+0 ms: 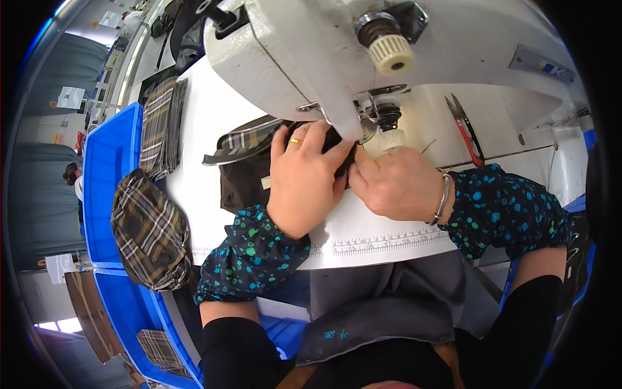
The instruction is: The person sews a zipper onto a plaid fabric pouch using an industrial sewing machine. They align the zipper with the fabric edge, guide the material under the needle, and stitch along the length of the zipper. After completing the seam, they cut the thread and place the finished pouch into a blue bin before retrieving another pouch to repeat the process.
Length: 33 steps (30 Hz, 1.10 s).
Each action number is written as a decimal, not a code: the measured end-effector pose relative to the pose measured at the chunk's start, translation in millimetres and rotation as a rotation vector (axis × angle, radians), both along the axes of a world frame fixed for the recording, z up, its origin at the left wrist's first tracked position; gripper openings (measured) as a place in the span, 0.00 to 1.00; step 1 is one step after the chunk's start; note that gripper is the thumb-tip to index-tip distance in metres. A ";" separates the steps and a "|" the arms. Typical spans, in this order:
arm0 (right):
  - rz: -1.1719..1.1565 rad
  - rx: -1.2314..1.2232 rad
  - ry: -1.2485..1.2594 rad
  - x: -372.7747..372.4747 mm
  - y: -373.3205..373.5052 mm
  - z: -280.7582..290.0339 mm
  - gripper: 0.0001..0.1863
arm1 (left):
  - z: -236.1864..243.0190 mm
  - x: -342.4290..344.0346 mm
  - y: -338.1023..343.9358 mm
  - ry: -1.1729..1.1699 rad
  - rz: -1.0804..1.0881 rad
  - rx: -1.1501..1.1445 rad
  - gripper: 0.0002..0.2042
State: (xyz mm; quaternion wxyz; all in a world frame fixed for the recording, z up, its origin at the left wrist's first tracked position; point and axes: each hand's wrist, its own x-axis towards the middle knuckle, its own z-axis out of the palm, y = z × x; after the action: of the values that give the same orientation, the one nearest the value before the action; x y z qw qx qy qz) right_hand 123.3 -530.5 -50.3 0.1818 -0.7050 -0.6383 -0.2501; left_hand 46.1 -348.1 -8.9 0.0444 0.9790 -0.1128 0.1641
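Note:
A white sewing machine [291, 52] spans the top, above a white work surface [207, 97]. Under its head lies a dark fabric piece [240, 187] with a plaid panel [243, 139] and a metal zipper. My left hand [301, 178] grips this piece from above, fingers bent over it and index finger reaching toward the presser area. My right hand [395, 185] pinches the piece's right edge just below the machine's cream knob [392, 139]. Both fingertips are partly hidden. Red-and-black thread snips [468, 137] lie right of the needle area.
A stack of plaid pieces [159, 129] and a bunched plaid piece [150, 230] lie at the left, beside a blue bin [103, 194]. A lower blue bin [116, 305] holds more plaid fabric. A printed ruler strip [379, 241] runs along the front edge. Another person [74, 178] is at far left.

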 end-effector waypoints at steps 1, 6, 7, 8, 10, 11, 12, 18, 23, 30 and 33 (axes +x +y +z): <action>0.006 0.002 0.001 0.5 -0.3 -0.2 0.08 | -0.4 0.2 3.7 0.067 0.009 -0.057 0.19; -0.004 -0.051 -0.007 0.5 -3.6 4.8 0.08 | 0.7 0.1 5.5 0.135 0.002 -0.225 0.24; -0.002 -0.064 0.000 0.7 -4.2 6.3 0.09 | -1.8 -1.4 6.2 0.108 -0.014 -0.189 0.27; 0.000 -0.077 0.007 0.7 -4.4 7.1 0.09 | -1.3 -2.6 5.4 0.096 -0.020 -0.141 0.27; 0.006 -0.086 0.018 1.4 -4.0 7.1 0.09 | 0.5 -4.3 3.2 0.069 -0.028 -0.043 0.29; 0.010 -0.091 0.024 1.7 -3.5 7.2 0.10 | -4.2 -4.3 5.7 0.056 -0.040 0.003 0.30; 0.012 -0.105 0.024 2.1 -3.9 7.9 0.10 | -4.2 -4.0 5.7 0.078 -0.033 0.015 0.29; 0.018 -0.139 -0.020 4.9 -5.8 9.5 0.15 | -2.5 -2.3 8.4 0.094 -0.036 0.022 0.29; 0.008 -0.172 -0.035 4.9 -7.3 10.0 0.17 | -22.0 0.4 8.0 -0.051 -0.027 0.031 0.26; -0.008 -0.153 -0.040 2.0 -8.9 12.8 0.17 | -16.8 -1.8 6.1 -0.061 -0.024 0.000 0.26; -0.001 -0.130 -0.037 2.3 -7.3 12.9 0.16 | -15.6 -4.1 2.4 -0.045 -0.008 -0.003 0.26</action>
State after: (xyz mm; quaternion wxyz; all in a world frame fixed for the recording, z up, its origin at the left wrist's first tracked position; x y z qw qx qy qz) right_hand 125.6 -537.8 -37.4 0.1233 -0.7110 -0.6560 -0.2212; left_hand 42.1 -345.7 -24.4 0.0441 0.9745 -0.1176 0.1859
